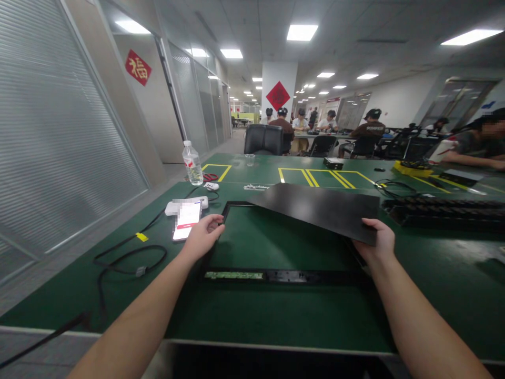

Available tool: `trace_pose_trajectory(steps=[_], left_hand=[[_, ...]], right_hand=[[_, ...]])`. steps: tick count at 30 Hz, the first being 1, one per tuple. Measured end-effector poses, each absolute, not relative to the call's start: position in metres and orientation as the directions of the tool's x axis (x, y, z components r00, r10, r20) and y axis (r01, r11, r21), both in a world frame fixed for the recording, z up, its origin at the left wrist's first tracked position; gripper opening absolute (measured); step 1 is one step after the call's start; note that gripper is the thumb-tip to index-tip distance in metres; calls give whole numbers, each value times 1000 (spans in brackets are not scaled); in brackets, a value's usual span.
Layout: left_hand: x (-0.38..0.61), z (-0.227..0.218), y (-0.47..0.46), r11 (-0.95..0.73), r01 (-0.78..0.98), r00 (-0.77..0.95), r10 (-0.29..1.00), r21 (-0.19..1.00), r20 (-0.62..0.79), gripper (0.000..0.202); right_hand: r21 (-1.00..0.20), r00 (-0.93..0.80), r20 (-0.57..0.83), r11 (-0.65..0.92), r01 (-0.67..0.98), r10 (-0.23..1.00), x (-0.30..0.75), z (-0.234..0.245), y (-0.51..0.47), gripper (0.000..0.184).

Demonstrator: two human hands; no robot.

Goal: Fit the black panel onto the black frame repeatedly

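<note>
A thin black rectangular frame [276,276] lies on the green table [252,316] in front of me, with a green circuit strip along its near bar. My left hand [204,236] rests on the frame's left side, fingers curled over its edge. My right hand [376,241] grips the near right corner of a flat black panel [319,208]. The panel is lifted and tilted above the frame's far right part.
A phone with a lit screen [186,220] lies left of the frame beside a white device and black cables [130,260]. A water bottle [192,164] stands farther left. Black parts [442,210] are stacked at right. Several people sit at tables behind.
</note>
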State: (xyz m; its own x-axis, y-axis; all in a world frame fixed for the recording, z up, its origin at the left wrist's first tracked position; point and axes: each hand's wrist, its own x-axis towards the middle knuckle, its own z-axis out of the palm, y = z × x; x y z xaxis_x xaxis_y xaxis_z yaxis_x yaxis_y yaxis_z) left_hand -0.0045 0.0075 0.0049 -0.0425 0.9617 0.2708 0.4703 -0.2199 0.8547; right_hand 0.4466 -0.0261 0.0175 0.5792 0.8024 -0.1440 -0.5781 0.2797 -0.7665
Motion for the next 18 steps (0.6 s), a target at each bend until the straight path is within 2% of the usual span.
trace_pose_trajectory(steps=[4, 6, 8, 11, 14, 18], left_hand=[[-9, 7, 13, -149, 204, -252, 947, 967, 199, 37], [-11, 12, 14, -110, 45, -307, 944, 993, 119, 33], [-13, 18, 12, -41, -163, -276, 961, 986, -5, 28], [-15, 27, 7, 106, -406, -107, 981, 908, -162, 24], [-17, 35, 3, 158, -420, 0, 985, 894, -174, 25], [-19, 42, -1, 105, -434, -22, 992, 895, -127, 24]], right_hand=[[-759, 504, -124, 246, -603, 854, 452, 17, -30, 24], [-778, 477, -139, 203, -595, 868, 454, 18, -32, 24], [-820, 439, -141, 144, -554, 887, 456, 18, -34, 20], [-883, 373, -121, 71, -463, 920, 458, 19, -37, 14], [-910, 331, -130, 20, -414, 935, 458, 20, -39, 14], [-897, 316, -218, -62, -438, 923, 454, 22, -40, 16]])
